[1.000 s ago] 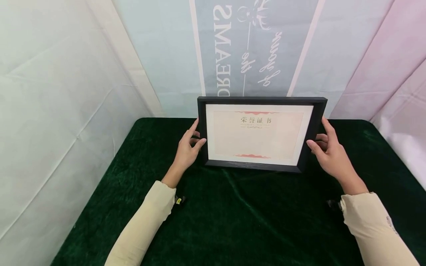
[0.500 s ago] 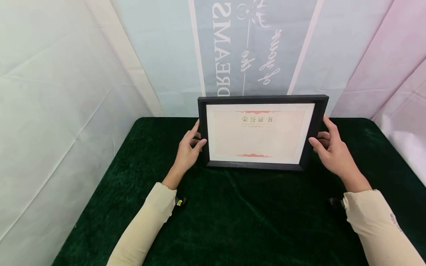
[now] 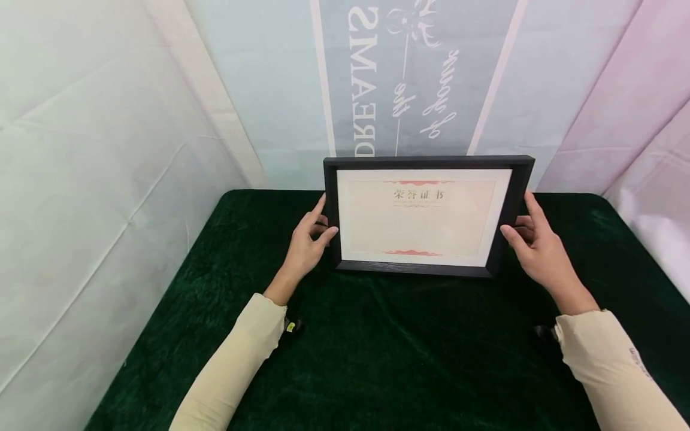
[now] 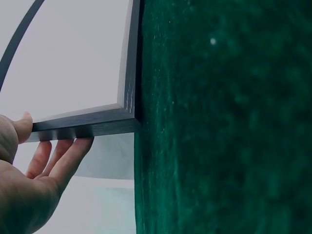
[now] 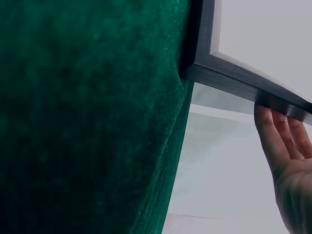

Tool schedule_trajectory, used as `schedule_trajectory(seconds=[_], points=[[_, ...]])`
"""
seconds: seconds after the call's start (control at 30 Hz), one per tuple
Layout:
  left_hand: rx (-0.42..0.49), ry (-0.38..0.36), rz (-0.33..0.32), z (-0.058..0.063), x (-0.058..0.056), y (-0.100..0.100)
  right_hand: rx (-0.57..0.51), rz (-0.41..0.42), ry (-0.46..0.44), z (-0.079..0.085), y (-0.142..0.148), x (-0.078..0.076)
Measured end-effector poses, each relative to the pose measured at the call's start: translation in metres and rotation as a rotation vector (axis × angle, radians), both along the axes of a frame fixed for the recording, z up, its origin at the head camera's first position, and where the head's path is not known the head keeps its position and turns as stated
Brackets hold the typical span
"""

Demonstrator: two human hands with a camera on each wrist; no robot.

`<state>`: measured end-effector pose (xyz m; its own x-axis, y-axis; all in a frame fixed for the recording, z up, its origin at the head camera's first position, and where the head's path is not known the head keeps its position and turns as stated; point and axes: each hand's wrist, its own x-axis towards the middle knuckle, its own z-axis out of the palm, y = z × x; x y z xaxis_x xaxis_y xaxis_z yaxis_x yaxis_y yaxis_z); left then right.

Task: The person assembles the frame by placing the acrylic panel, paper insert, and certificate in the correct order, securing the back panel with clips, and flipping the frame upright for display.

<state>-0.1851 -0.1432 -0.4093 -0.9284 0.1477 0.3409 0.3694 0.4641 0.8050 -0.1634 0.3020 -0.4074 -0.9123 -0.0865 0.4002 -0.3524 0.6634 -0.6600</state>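
A black picture frame [image 3: 415, 269] stands nearly upright toward the far side of the green cloth, leaning back a little. Behind its glass is a cream certificate [image 3: 412, 230] with gold characters and red ornaments, set in a white border. My left hand [image 3: 304, 242] grips the frame's left side, thumb on the front edge and fingers along the outer side. On the right side my right hand [image 3: 539, 251] holds it in the same way. Seen from the left wrist, the lower corner of the frame [image 4: 107, 122] meets the cloth; the left hand [image 4: 36, 178] pinches further up.
Dark green velvety cloth [image 3: 399, 359] covers the table. Just behind it hangs a pale blue and pink backdrop [image 3: 286, 90] with mirrored lettering. A white fabric wall [image 3: 97, 179] rises along the left, and pale pink fabric [image 3: 647, 143] along the right.
Both hands keep their hold on the picture frame. Its lower edge has levelled very slightly, the right lower corner moving a touch away; otherwise the view shifts only a little.
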Motion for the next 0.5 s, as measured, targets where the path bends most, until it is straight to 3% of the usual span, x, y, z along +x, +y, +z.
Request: schedule_trajectory(seconds=[0.27,0.5], points=[[0.013,0.001,-0.008,0.003,0.001,-0.013,0.020,0.043,-0.035,-0.002,0.008,0.005],[-0.222,0.024,0.053,0.004,0.008,-0.033,0.198,0.015,-0.109,-0.005,0.019,0.005]])
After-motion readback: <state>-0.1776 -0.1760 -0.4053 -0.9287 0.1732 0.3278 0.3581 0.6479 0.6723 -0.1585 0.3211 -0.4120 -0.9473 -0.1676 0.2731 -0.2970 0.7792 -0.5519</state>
